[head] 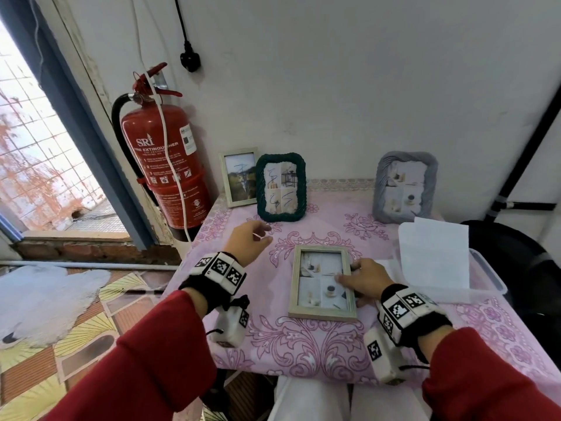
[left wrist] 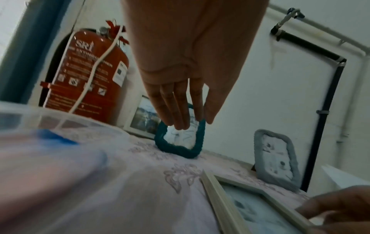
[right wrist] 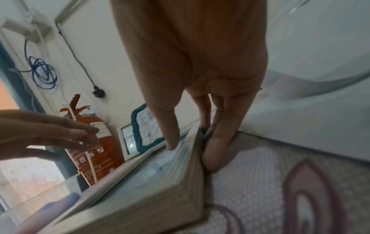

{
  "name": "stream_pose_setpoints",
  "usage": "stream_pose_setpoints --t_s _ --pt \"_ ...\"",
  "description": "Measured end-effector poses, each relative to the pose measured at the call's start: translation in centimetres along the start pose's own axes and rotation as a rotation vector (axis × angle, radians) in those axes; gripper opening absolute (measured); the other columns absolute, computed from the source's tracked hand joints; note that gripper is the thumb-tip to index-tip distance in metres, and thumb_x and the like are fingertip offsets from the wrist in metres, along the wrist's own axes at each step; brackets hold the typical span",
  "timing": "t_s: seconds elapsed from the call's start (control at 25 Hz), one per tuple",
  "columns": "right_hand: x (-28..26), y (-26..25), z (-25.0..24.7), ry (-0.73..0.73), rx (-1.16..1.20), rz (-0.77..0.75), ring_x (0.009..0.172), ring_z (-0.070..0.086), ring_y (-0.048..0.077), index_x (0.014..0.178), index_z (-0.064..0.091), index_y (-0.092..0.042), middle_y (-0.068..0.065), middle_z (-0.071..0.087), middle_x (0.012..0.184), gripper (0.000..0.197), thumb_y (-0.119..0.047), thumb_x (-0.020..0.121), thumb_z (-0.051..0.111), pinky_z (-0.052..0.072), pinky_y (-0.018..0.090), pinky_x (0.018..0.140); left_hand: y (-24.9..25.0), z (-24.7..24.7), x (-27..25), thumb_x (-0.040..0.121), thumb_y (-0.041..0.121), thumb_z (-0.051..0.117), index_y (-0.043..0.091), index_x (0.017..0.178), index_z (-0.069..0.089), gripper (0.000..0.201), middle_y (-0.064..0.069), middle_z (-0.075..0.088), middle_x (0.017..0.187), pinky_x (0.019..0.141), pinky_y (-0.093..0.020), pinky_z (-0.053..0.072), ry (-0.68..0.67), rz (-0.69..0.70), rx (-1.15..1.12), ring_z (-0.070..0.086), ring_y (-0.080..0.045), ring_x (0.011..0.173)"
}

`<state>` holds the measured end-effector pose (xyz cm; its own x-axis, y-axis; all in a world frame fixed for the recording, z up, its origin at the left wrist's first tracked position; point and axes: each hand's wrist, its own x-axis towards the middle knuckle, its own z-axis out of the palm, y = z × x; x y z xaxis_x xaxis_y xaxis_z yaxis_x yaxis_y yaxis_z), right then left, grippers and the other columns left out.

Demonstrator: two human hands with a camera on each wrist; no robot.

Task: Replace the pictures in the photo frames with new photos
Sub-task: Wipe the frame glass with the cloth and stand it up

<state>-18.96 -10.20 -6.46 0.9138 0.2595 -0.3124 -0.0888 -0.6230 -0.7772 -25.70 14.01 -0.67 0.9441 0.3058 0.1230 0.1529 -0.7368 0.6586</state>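
Pale wooden frame: flat on table, near centre. Right hand: thumb on glass, fingers curled round its right edge. Left hand: raised, fingers straight and together, holding nothing. Green woven frame: upright, far left.

The bench wears a pale pink cloth with darker purple flower scrolls. On it, the flat frame is light greyish wood. At 11 o'clock from it stands a dark green woven frame, at 1 o'clock a grey ruffled frame. The fire extinguisher is red with white letters. The sleeves are dark red.
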Motion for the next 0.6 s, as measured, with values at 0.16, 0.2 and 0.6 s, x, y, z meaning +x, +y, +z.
stream_pose_setpoints --t_s 0.16,0.2,0.6 --pt "0.0 -0.2 0.0 0.016 -0.177 -0.048 0.081 0.064 0.025 0.095 0.061 -0.005 0.012 0.067 0.094 0.024 -0.015 0.076 0.072 0.055 0.031 0.069 0.5 3.9 0.5 0.091 0.025 0.058 0.006 0.126 0.05 0.041 -0.017 0.062 0.115 0.071 -0.029 0.049 -0.208 -0.179 -0.066 0.059 -0.025 0.089" --pt "-0.1 -0.2 -0.1 0.021 -0.139 -0.052 0.081 0.063 0.025 0.099 0.058 -0.006 0.013 0.066 0.097 0.028 -0.013 0.076 0.071 0.054 0.031 0.066 0.6 4.7 0.5 0.092 0.028 0.056 0.006 0.13 0.045 0.046 -0.018 0.06 0.114 0.065 -0.028 0.049 -0.274 -0.224 -0.102 0.057 -0.023 0.087" --pt "-1.8 -3.8 -4.3 0.168 0.227 -0.238 0.07 0.065 0.028 0.112 0.039 -0.017 0.008 0.061 0.079 0.042 -0.008 0.08 0.065 0.058 0.044 0.054 4.4 4.5 1.3 0.094 0.027 0.053 0.018 0.127 0.041 0.036 0.0 0.066 0.084 0.058 -0.021 0.056 -0.239 -0.168 -0.71 0.065 -0.007 0.068"
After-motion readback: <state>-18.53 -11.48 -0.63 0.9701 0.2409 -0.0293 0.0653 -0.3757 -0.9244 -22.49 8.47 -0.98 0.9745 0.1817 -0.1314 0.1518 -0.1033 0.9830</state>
